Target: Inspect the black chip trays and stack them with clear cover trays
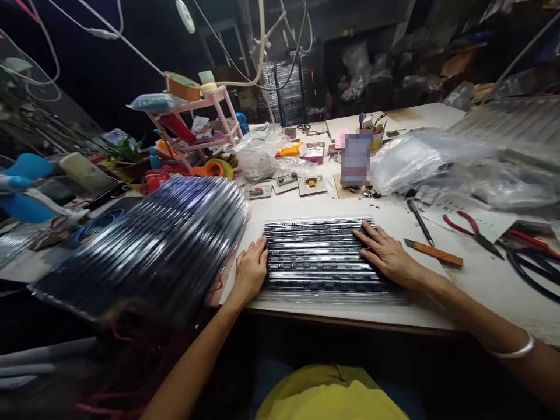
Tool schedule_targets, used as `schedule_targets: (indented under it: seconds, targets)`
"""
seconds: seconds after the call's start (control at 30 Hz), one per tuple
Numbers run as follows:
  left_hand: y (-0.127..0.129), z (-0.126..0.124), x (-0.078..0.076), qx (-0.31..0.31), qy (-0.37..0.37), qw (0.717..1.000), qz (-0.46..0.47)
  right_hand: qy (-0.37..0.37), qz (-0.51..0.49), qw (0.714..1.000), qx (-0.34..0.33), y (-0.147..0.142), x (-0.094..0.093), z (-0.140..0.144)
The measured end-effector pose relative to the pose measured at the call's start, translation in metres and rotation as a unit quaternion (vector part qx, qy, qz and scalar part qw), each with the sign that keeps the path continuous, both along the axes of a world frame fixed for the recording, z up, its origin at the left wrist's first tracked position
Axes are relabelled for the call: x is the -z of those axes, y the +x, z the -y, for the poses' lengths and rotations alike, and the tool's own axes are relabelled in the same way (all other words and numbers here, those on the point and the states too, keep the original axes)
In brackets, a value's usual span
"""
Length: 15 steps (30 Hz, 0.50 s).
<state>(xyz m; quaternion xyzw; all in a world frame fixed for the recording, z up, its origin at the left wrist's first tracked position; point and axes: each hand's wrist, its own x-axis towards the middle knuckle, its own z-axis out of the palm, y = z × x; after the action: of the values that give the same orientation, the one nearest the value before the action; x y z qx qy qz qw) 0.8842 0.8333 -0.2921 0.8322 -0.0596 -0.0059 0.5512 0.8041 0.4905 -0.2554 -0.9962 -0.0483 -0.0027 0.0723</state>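
Note:
A flat row of clear plastic tubes holding small dark parts (317, 256) lies on the white table (437, 297) in front of me. My left hand (251, 270) presses against the row's left ends, fingers curled on the tube tips. My right hand (385, 255) lies flat on the row's right side, fingers spread over the tubes. A large wrapped bundle of similar tubes (153, 245) rests at the left, its near end hanging over the table edge.
An orange-handled knife (435, 254), a black pen (420, 221) and red-handled pliers (472, 230) lie right of the tubes. Plastic bags (420, 157) pile up at back right. A pink rack (196, 125) with tape rolls and clutter stands back left. Small boards (286, 184) lie behind the tubes.

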Motion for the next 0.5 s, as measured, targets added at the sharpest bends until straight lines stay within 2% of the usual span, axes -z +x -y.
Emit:
schedule_targets:
  seconds: [0.07,0.13,0.23,0.3,0.37,0.4,0.5]
  targets:
    - [-0.006,0.001,-0.006,-0.004,-0.004,1.000,0.008,0.021,0.025,0.999,-0.011,-0.012,-0.002,0.001]
    - [-0.014,-0.006,-0.016,0.021,-0.007,1.000,0.006,0.035,0.046,0.998,-0.014,-0.027,-0.006,0.003]
    - [-0.032,-0.032,-0.031,0.118,0.022,0.992,-0.024,0.056,0.040,0.997,-0.027,-0.056,-0.020,0.013]
    - [-0.047,-0.054,-0.035,0.215,0.102,0.971,-0.027,0.079,0.011,0.996,-0.047,-0.077,-0.032,0.022]
    - [-0.061,-0.070,-0.030,0.288,0.191,0.938,0.022,0.089,-0.036,0.992,-0.076,-0.097,-0.043,0.031]
    - [-0.068,-0.075,-0.025,0.305,0.232,0.922,0.059,0.083,-0.058,0.990,-0.095,-0.106,-0.047,0.034]
    - [-0.081,-0.076,-0.004,0.282,0.329,0.882,0.184,0.014,-0.074,0.988,-0.138,-0.127,-0.049,0.038]
